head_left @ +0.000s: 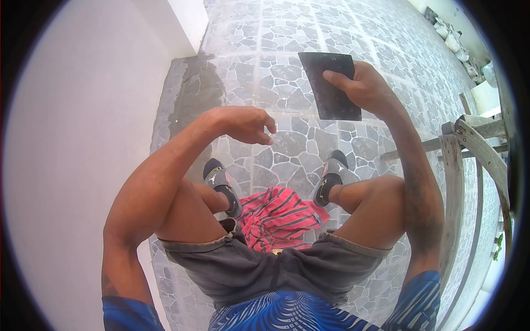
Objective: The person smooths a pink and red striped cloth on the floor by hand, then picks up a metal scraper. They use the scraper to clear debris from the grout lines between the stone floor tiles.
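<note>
My right hand (364, 88) is closed on a thin black four-sided sheet (335, 91), its thumb lying across the face. The sheet is held up above the tiled floor, and what it is made of I cannot make out. My left hand (248, 124) hangs over the floor in front of my left foot, its fingers bent and a little apart, with nothing visible in them. Below both hands lies a floor of grey stone-pattern tiles (290, 140) with pale joints. A darker grey, wet-looking patch (201, 83) runs along the wall side, left of my left hand.
A crumpled red striped cloth (279, 215) lies between my feet. The white wall (83, 138) rises close on my left, with a corner (185, 25) jutting out ahead. At right stands a weathered wooden frame (452, 182). Bags and loose items (452, 41) line the far right edge.
</note>
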{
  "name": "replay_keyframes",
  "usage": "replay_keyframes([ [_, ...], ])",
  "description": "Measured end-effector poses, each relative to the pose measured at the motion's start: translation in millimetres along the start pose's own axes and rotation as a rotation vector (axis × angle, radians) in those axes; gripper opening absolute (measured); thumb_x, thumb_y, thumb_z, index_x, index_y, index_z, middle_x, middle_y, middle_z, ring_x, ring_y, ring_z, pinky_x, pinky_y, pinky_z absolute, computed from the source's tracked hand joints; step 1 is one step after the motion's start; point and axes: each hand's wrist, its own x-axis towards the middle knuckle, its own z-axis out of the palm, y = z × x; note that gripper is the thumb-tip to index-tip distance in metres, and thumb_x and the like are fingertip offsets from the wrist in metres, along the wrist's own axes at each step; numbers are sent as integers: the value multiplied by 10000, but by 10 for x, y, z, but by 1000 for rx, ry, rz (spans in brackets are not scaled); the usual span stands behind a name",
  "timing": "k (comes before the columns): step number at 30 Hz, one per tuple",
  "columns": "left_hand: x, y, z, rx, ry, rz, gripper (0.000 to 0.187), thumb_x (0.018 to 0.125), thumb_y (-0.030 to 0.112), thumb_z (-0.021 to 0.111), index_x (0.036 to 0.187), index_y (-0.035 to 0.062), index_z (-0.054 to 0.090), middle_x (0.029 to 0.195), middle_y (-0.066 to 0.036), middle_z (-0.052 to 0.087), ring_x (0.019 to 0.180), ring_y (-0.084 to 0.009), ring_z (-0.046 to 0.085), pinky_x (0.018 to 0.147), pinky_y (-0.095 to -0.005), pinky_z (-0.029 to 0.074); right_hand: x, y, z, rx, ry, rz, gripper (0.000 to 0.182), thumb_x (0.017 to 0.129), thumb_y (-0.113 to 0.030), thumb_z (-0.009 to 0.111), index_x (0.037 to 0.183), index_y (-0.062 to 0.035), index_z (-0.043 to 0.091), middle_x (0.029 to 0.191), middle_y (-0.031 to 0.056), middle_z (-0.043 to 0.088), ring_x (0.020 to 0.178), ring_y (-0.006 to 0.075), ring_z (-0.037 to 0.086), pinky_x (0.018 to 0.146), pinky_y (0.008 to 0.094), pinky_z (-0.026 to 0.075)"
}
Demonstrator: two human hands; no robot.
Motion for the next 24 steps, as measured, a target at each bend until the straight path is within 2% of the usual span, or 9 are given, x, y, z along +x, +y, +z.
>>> replay_keyframes([
  [2, -10, 10, -8, -4, -5, -1, 490, 1012, 385, 631, 1386, 69, 642, 1170, -157, 765, 1091, -314, 718, 957, -434, 549, -11, 4, 18, 30, 13, -9, 368, 994, -305, 645, 1143, 19, 737, 953, 143, 774, 842, 218, 721, 785, 367, 560],
  [5, -32, 54, -25, -16, -28, -21, 499, 1007, 386, 640, 1392, 69, 636, 1171, -156, 765, 1098, -312, 714, 959, -435, 548, 17, 18, -10, 13, -30, 13, 355, 1026, -309, 685, 1186, 3, 736, 966, 85, 772, 859, 151, 712, 793, 323, 569],
  [11, -19, 43, -15, 0, -50, -18, 517, 1001, 394, 649, 1404, 71, 626, 1180, -153, 762, 1116, -315, 707, 961, -438, 548, 4, -4, -8, 5, -25, 21, 358, 1023, -307, 687, 1194, 4, 735, 971, 83, 773, 864, 151, 711, 798, 329, 568],
  [14, -15, 26, -5, -36, -14, 5, 539, 959, 363, 694, 1374, 22, 649, 1188, -212, 749, 1077, -342, 726, 944, -424, 556, 9, 10, -11, -3, -27, 6, 363, 1022, -310, 687, 1195, 6, 734, 969, 83, 773, 863, 153, 710, 798, 330, 567],
  [24, -37, 70, -20, -45, -31, -27, 544, 961, 382, 689, 1377, 32, 652, 1180, -213, 751, 1093, -348, 720, 960, -424, 550, -6, -19, -22, 10, -52, 24, 374, 1016, -323, 688, 1196, 2, 736, 957, 84, 770, 850, 156, 705, 789, 332, 562],
])
